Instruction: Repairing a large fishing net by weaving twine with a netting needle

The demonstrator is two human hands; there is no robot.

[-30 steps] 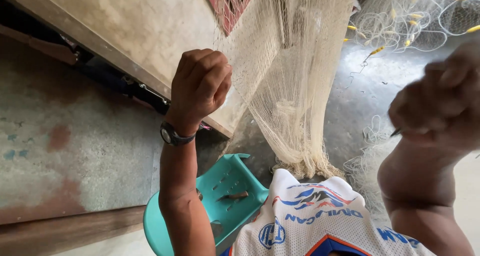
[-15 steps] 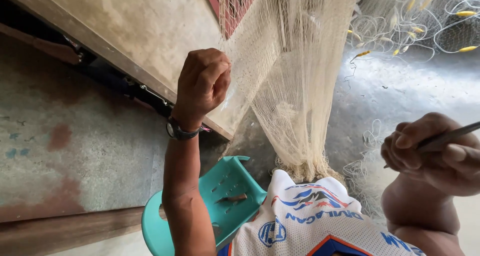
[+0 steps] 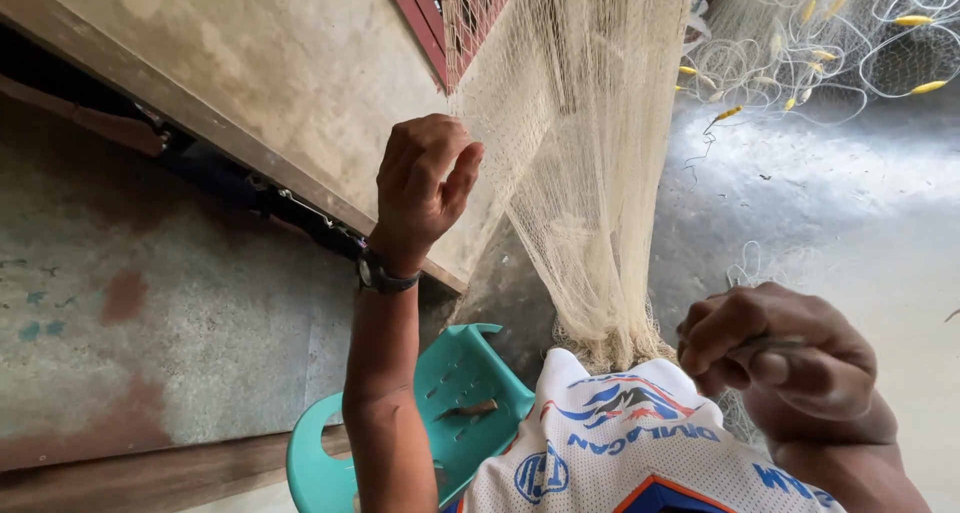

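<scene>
Left hand (image 3: 420, 188): raised high, fingers curled tight, pinching the fine mesh of the fishing net (image 3: 590, 173); dark wristwatch (image 3: 385, 276) on the wrist.
Right hand (image 3: 775, 358): low at the right, closed in a fist around a thin dark tool (image 3: 772, 344), kind too hidden to tell.
Fishing net: pale cream, hanging from above between the two hands, bunching onto the lap just beside the white printed shirt (image 3: 640, 453).
More netting (image 3: 820, 43): heaped on the wet concrete floor (image 3: 860, 203) at upper right, dotted with small yellow floats (image 3: 915, 20).
Chair (image 3: 450, 403): teal plastic, below the left forearm.
Wall (image 3: 250, 63): stained plaster, to the left.
</scene>
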